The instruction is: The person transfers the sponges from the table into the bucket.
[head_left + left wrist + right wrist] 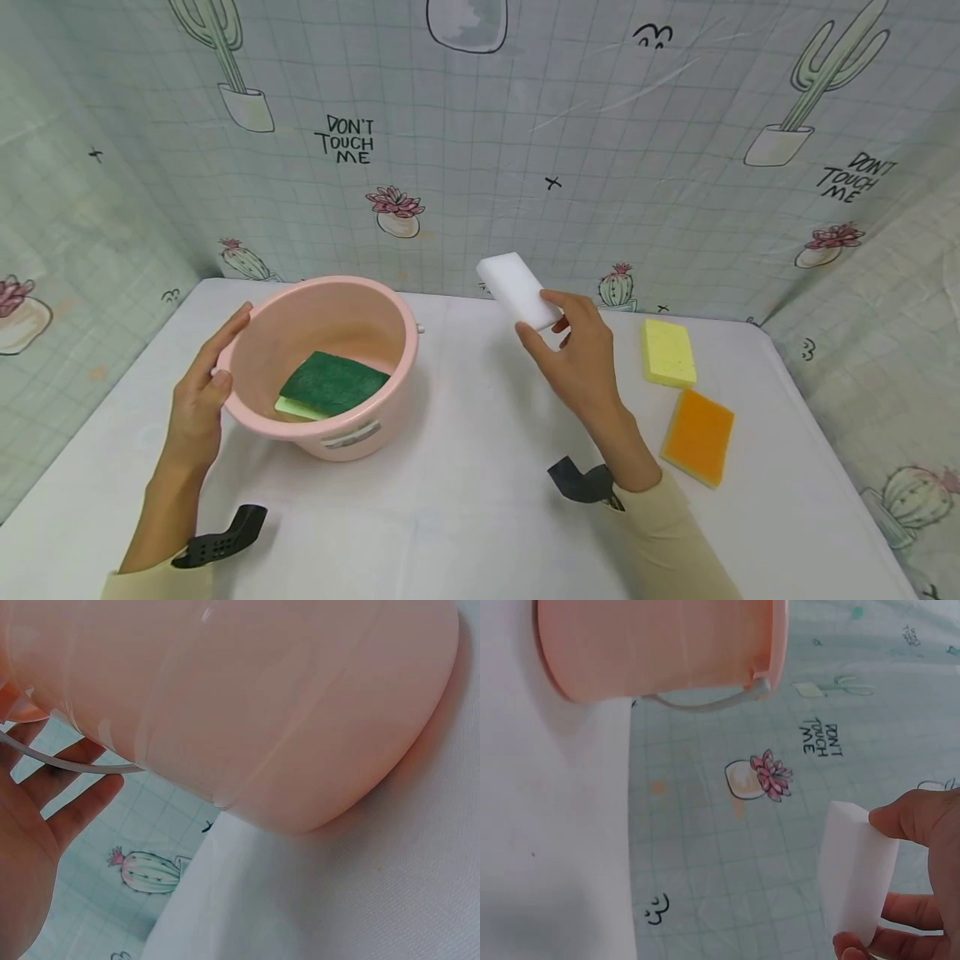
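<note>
My right hand holds a white sponge block up in the air, right of the bucket. The right wrist view shows the thumb on one edge of the white sponge block and fingers on the opposite side. At the left, the pink bucket stands on the table, its mouth tilted toward me. My left hand rests against its outer left side with fairly straight fingers near the rim. The left wrist view shows the grey bucket handle crossing those fingers. Inside the bucket lies a green scouring sponge.
To the right on the white table lie a yellow sponge and, nearer me, an orange-topped sponge. A printed cloth walls the back and both sides. Black wrist mounts stick out from both wrists.
</note>
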`<act>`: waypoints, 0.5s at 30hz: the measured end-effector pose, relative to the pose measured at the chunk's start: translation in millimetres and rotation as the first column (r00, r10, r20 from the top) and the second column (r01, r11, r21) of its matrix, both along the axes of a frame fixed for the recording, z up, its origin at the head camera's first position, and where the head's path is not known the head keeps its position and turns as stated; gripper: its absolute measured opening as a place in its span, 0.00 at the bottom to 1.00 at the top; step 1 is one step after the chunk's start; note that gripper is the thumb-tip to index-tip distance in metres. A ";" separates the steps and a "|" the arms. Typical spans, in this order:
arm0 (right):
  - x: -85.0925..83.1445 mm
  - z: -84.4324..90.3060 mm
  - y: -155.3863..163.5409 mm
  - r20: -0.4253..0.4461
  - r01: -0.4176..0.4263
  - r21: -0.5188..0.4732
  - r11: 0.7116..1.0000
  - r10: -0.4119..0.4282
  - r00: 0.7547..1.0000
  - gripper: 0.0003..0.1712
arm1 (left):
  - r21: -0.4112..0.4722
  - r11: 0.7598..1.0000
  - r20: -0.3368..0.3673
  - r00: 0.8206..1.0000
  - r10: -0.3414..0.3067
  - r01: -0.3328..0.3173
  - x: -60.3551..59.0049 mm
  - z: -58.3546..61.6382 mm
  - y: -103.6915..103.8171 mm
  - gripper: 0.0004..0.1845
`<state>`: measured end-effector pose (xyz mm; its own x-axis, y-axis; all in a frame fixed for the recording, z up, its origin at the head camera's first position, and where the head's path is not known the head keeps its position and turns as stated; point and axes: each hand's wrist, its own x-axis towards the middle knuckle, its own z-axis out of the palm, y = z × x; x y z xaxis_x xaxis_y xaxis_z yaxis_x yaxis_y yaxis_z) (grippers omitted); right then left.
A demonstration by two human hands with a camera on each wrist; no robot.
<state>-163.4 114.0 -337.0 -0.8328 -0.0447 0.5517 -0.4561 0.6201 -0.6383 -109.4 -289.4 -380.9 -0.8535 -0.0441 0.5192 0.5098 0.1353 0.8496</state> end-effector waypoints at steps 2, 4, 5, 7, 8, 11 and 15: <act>0.1 3.9 -6.2 -0.007 -0.023 0.004 1.000 0.023 1.000 0.27 | -0.016 1.000 0.010 1.000 0.017 -0.017 0.6 0.4 0.5 0.27; 0.5 7.7 -12.3 -0.016 -0.047 0.008 0.999 0.047 0.999 0.27 | -0.025 0.999 0.028 0.999 0.036 -0.035 1.6 0.8 1.1 0.27; 0.8 9.4 -15.3 -0.019 -0.058 0.010 0.998 0.058 0.998 0.26 | -0.026 0.999 0.039 0.998 0.044 -0.043 2.1 1.4 1.5 0.28; 1.4 12.8 -21.2 -0.027 -0.080 0.010 0.997 0.081 0.996 0.26 | -0.030 0.998 0.057 0.997 0.059 -0.058 2.9 2.2 2.0 0.28; 1.9 14.6 -24.1 -0.031 -0.090 0.010 0.996 0.091 0.995 0.26 | -0.027 0.998 0.063 0.996 0.060 -0.058 3.1 2.4 2.1 0.28; 3.7 19.6 -33.0 -0.033 -0.114 0.007 0.993 0.114 0.993 0.25 | -0.024 0.999 0.047 0.998 0.044 -0.043 2.8 2.5 2.1 0.28; 5.9 26.4 -46.7 -0.035 -0.151 0.014 0.988 0.151 0.988 0.25 | -0.027 0.999 0.014 1.000 0.020 -0.019 1.4 1.2 1.1 0.27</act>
